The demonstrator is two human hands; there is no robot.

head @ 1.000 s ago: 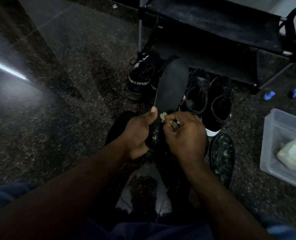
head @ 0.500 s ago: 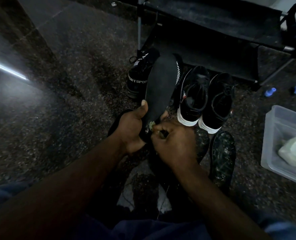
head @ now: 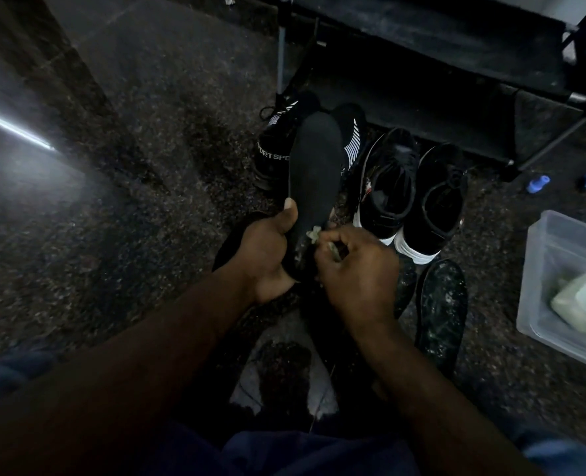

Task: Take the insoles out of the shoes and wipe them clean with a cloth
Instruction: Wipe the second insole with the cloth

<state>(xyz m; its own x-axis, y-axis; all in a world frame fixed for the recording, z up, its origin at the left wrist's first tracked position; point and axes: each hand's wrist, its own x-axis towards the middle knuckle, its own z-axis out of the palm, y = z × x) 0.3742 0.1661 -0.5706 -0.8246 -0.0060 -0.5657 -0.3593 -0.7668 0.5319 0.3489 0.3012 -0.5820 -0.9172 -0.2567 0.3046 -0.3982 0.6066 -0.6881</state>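
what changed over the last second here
The insole swung a little left, uncovering the striped shoe behind it; the left hand gripping its lower end and the right hand pinching the cloth against it shifted along. Grips, the white-soled shoes, the floor insole and the tub stayed.

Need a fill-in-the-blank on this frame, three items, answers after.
1. The left hand grips a ___ insole while the right hand pinches a small cloth against it.
2. A second insole lies on the floor, near shoes with ___ soles.
3. ___ small blue objects lie past the clear tub.
Answers: black; white; two.
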